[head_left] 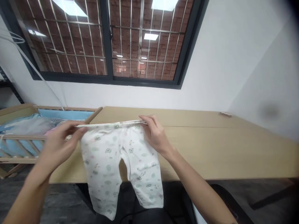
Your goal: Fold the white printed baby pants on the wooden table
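Note:
A small pair of white baby trousers (121,161) with a pale printed pattern hangs in the air in front of a wooden table (210,146). My left hand (63,140) pinches the waistband at its left end. At the right end of the waistband my right hand (155,133) grips it, so the band is stretched level between them. Both legs dangle down past the table's front edge.
A wooden baby cot (21,137) with blue and white bedding stands at the left, against the table's end. A small flat object (225,114) lies at the table's far right. Behind the table are a white wall and a barred window (107,40).

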Motion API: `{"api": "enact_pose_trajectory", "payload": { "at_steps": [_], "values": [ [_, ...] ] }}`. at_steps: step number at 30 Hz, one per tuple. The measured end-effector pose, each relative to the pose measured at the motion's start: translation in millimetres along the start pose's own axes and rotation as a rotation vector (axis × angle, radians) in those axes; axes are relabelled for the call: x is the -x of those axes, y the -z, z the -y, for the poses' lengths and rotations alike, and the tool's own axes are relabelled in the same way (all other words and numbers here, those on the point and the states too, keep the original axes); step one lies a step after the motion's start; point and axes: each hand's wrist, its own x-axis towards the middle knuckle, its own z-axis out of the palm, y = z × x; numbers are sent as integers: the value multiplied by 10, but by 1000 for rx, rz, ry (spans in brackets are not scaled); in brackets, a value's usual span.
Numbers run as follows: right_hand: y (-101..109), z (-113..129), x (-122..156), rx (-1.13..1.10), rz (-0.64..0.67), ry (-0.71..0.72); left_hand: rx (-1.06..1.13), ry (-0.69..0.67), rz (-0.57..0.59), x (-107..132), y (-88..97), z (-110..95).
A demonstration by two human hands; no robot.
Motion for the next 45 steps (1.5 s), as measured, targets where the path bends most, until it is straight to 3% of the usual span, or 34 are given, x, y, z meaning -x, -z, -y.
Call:
{"api": "enact_pose_trajectory", "payload": {
  "at_steps": [2, 4, 7, 9, 13, 20, 24, 28, 31, 34, 37, 41, 45],
  "values": [
    [-123, -357, 151, 53, 85, -124, 132, -22, 133, -149, -429, 80],
    [-278, -715, 354, 96, 197, -243, 130, 5, 220, -231, -946, 188],
    [-531, -1170, 695, 142, 350, -363, 36, 22, 342, -198, -1666, 379],
    [-692, -1391, 893, 178, 429, -396, -15, 32, 381, -138, -2020, 494],
    [-937, -1695, 1128, 280, 556, -397, -121, 53, 406, -129, -2467, 637],
    [-1198, -2172, 1168, 354, 580, -443, -284, 73, 436, -371, -2929, 718],
    [-1290, -2414, 1111, 324, 619, -499, -347, 82, 455, -512, -3050, 687],
    [-1328, -2579, 1089, 302, 610, -601, -359, 56, 483, -636, -3046, 543],
    [-1337, -2632, 1115, 278, 595, -650, -341, 32, 499, -693, -2974, 325],
    [-1339, -2648, 1141, 231, 564, -708, -300, -17, 497, -634, -2849, -24],
    [-1336, -2655, 1144, 168, 517, -768, -194, -156, 592, -335, -2642, -480],
    [-1309, -2662, 1140, 61, 458, -853, 92, -371, 868, 385, -2282, -1101],
    [-1263, -2662, 1149, -29, 399, -930, 204, -391, 1045, 957, -2153, -1521]
  ]
}}
